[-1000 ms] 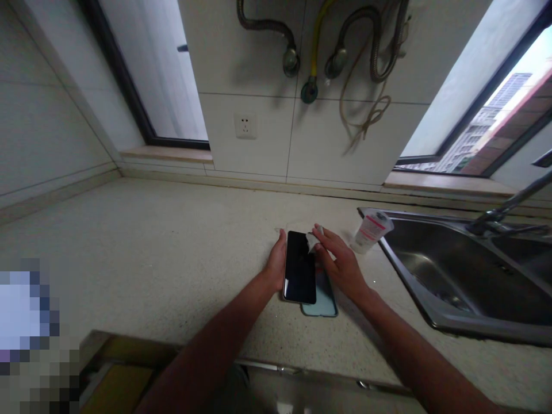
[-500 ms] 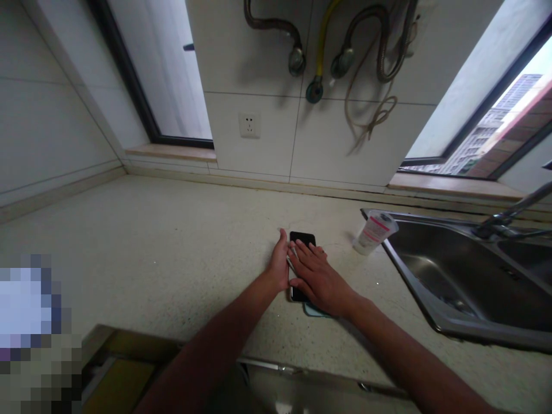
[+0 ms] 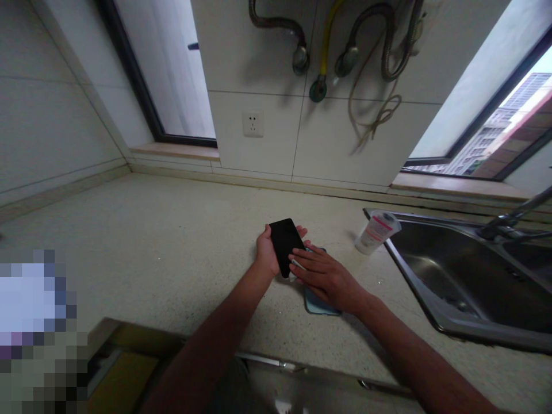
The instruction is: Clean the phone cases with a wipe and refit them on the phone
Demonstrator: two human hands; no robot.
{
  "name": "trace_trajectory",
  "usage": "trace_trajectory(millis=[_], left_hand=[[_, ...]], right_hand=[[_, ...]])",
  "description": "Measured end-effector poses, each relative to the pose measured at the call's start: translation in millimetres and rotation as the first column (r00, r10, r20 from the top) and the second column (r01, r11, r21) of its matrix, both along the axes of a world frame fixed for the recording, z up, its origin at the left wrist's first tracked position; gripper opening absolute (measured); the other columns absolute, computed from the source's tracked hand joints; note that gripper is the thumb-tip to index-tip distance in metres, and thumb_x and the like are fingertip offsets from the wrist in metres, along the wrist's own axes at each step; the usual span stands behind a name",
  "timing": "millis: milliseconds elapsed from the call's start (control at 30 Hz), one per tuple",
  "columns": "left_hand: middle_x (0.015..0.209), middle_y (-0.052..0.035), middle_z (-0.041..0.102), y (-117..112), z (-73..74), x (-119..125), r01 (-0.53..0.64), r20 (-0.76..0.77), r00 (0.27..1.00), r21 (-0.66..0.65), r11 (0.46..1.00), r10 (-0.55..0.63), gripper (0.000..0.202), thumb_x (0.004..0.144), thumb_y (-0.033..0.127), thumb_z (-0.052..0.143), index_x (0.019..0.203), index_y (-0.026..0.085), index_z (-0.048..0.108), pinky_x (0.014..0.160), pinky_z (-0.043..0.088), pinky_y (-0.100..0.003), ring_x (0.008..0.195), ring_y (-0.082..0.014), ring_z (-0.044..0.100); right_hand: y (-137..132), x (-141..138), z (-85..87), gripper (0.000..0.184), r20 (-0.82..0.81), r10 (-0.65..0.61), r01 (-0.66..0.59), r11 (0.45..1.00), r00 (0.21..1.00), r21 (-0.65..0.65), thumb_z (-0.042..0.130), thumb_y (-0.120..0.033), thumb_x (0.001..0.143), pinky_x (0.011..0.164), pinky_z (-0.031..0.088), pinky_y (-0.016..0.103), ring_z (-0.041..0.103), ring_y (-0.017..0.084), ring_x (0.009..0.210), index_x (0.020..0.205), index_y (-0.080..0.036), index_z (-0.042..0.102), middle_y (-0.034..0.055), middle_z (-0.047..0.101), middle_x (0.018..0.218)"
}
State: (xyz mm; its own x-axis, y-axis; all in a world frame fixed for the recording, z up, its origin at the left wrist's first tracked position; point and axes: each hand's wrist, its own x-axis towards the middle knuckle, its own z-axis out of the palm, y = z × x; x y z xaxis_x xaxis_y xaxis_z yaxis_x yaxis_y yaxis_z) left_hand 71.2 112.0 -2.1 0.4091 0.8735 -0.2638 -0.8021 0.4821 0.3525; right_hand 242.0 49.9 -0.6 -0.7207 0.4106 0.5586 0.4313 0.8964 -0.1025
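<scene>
Black glass smartphone point(image 3: 284, 246) is resting on the cupped left hand point(image 3: 268, 252); right hand point(image 3: 328, 280), fingers together, is pressing its edge, pale-blue phone case point(image 3: 321, 306) lying just below it.

We lose part of the left hand point(image 3: 265, 253) beneath the black smartphone point(image 3: 284, 244), which hides some of its palm and fingers. The right hand point(image 3: 328, 282) covers much of the pale blue phone case point(image 3: 321, 306), so we cannot see its upper part. A pixelated patch point(image 3: 37, 328) blurs the lower left beyond recognition. We cannot read the small label on the white container point(image 3: 377, 232), and the picture's right edge cuts off the steel sink point(image 3: 448, 276).
</scene>
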Motion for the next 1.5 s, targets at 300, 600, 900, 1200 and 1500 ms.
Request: trace_trajectory(millis=[300,600,900,1200,1500], left_hand=[[0.120,-0.0217,0.067,1,1.7,0,-0.006,0.030,1.000,0.007,1.000,0.005,0.073,0.096,0.056,0.025,0.144,0.004,0.044,0.088,0.049,-0.045,0.098,-0.0311,0.068],[0.100,-0.0157,0.074,-2,-2.2,9,0.065,-0.068,0.995,-0.029,0.997,-0.067,0.063,0.096,0.053,0.038,0.132,0.006,0.058,0.088,0.050,-0.040,0.092,-0.0299,0.070],[0.095,-0.0155,0.074,-22,7.6,21,0.340,-0.053,0.939,0.012,0.940,-0.339,0.058,0.096,0.054,0.036,0.124,0.011,0.063,0.087,0.050,-0.044,0.088,-0.0304,0.071],[0.099,-0.0182,0.072,-27,1.5,23,0.494,0.009,0.867,0.124,0.860,-0.499,0.088,0.083,0.081,0.021,0.121,0.013,0.061,0.087,0.049,-0.049,0.092,-0.0332,0.069],[0.096,-0.0161,0.073,-30,3.6,29,0.425,-0.048,0.905,0.031,0.905,-0.423,0.088,0.084,0.081,0.021,0.116,0.012,0.064,0.092,0.049,-0.043,0.101,-0.0316,0.068]], right_hand=[[14,16,-0.9,0.038,-0.131,-0.118,0.104,0.988,0.984,-0.113,0.057,-0.034,0.097,0.110,0.043,0.054,0.056,0.025,0.130,0.134,-0.029,0.059,0.0090,0.063,0.135],[14,11,-15.7,0.059,-0.175,-0.289,0.246,0.941,0.941,-0.231,0.045,-0.038,0.101,0.118,0.030,0.056,0.025,0.026,0.149,0.156,-0.031,0.023,0.0079,0.029,0.160],[23,17,-30.0,0.066,-0.262,-0.426,0.319,0.873,0.866,-0.368,0.041,-0.049,0.100,0.121,0.021,0.056,0.014,0.026,0.152,0.158,-0.030,0.015,0.0081,0.014,0.165],[19,15,0.2,0.043,-0.228,-0.481,0.354,0.828,0.846,-0.434,0.040,-0.048,0.100,0.099,0.051,0.048,0.063,0.027,0.114,0.130,-0.023,0.060,0.0125,0.068,0.121],[11,-5,5.7,0.045,-0.101,-0.295,0.274,0.945,0.950,-0.178,0.042,-0.042,0.101,0.113,0.038,0.056,0.052,0.029,0.132,0.137,-0.019,0.056,0.0143,0.060,0.138]])
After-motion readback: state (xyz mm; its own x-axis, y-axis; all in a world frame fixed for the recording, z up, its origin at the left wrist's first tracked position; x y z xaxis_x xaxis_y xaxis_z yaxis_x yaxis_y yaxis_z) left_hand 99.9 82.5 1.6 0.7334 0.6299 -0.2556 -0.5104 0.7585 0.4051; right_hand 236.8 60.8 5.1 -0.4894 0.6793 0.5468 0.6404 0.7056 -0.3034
